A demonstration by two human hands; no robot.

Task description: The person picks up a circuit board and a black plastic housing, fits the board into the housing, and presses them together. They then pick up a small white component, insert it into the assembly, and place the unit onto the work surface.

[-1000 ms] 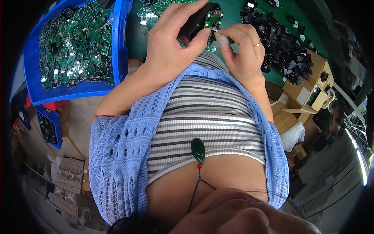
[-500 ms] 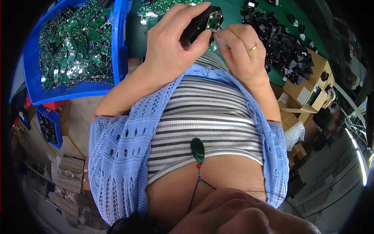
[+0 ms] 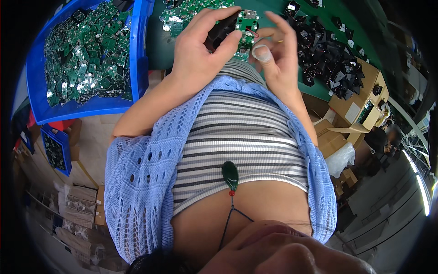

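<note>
L hand (image 3: pixel 196 50): at 12 o'clock, thumb + fingers wrapped firmly round case.
Case (image 3: pixel 219 35): blk, 1 pc., in L hand, partly hid. by fingers.
PCB (image 3: pixel 247 23): grn, 1 pc., w/ silvery socket at its 12 o'clock end; sits at case's 3 o'clock side, by L thumb tip. Fixed or loose: can't tell.
Wire (image 3: pixel 256 34): red, thin, short, curving off PCB twd. R hand.
R hand (image 3: pixel 282 61): at PCB's 4 o'clock; fingers wide, thumb well apart fr. index; blurred. Whether it touches wire: can't tell.
Wrap (image 3: pixel 262 53): pale, on R thumb.

Table (image 3: pixel 157 45): grn, beyond hands, 11 to 2 o'clock.
Loose PCBs (image 3: pixel 175 20): grn, heap on table, 11 o'clock, just past L hand.
Blk parts (image 3: pixel 331 57): large heap on table, 2 o'clock, w/ white bits.
Big bin (image 3: pixel 139 50): blue, 10 o'clock, heaped w/ jumbled grn PCBs.

Carton (image 3: pixel 360 98): brn, flaps out, betw. 2 & 3 o'clock, nr. blk parts.
Bag (image 3: pixel 341 160): clear plastic, just past 3 o'clock, below carton.
Sm. bin (image 3: pixel 67 160): blue, 9 o'clock, w/ grn PCBs.

Top (image 3: pixel 242 137): striped, gry/wht/blk, centre.
Cardigan (image 3: pixel 137 182): lt. blue openwork knit, over top.
Pendant (image 3: pixel 230 175): dk. grn, on cord w/ red bead, nr. 6 o'clock.
</note>
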